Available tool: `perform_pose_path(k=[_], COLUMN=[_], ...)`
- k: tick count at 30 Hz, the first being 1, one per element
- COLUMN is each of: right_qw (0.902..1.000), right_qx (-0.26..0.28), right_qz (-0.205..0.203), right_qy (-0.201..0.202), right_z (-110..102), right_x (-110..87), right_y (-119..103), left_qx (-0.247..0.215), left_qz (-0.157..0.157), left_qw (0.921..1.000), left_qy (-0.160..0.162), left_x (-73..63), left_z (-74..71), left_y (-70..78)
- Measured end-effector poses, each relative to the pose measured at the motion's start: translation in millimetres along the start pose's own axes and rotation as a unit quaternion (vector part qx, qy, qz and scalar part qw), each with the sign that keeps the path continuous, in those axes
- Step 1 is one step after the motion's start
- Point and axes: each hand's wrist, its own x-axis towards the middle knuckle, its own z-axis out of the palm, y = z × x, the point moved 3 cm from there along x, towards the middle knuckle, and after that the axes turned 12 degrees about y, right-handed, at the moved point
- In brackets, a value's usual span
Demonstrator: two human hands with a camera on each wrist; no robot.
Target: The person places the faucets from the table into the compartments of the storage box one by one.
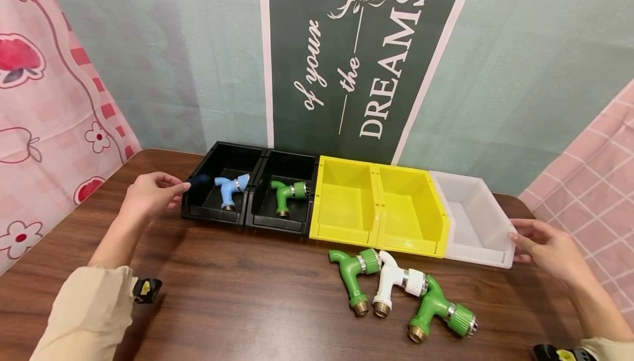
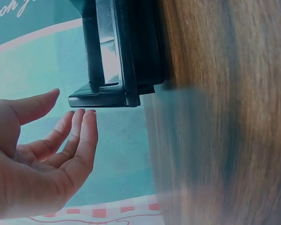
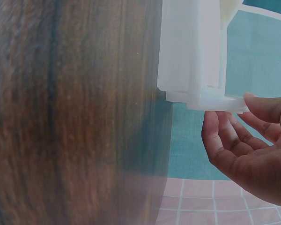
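Observation:
My left hand (image 1: 154, 193) is at the outer side of the left black bin (image 1: 213, 213); in the left wrist view its fingertips (image 2: 90, 117) meet the bin wall or nearly do, and the thumb stands apart. At the other end of the row, my right hand (image 1: 550, 245) pinches the rim of the white bin (image 1: 487, 256), thumb (image 3: 260, 107) at the edge and fingers against the outside wall. A blue tap (image 1: 229, 189) lies in the left black bin, a green tap (image 1: 284, 195) in the second black bin (image 1: 277, 224).
Two yellow bins (image 1: 344, 234) stand between the black and white ones. In front of the row, a green tap (image 1: 350, 275), a white tap (image 1: 393, 278) and another green tap (image 1: 436, 308) lie on the wooden table (image 1: 238, 295). A printed curtain (image 1: 228, 64) hangs behind.

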Motion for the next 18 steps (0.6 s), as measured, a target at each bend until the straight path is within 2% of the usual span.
perform_pose_path(k=[11,17,18], right_qw=[0.9999,1.0000,1.0000], right_qx=[0.012,0.000,-0.008], right_qz=[0.002,0.006,-0.002], right_qy=[0.004,0.007,0.004], right_z=[-0.1,-1.0,-2.7], right_x=[1.8,2.3,4.2], right_y=[6.7,8.6,17.6], left_qx=[-0.013,-0.022,-0.023], left_qz=[-0.031,-0.039,-0.040], left_qw=[0.9992,0.9982,0.9981], left_qy=[-0.023,-0.040,-0.042], left_x=[5.9,8.7,9.0], left_z=[7.0,8.0,8.0], left_y=[-6.5,-10.3,-10.6])
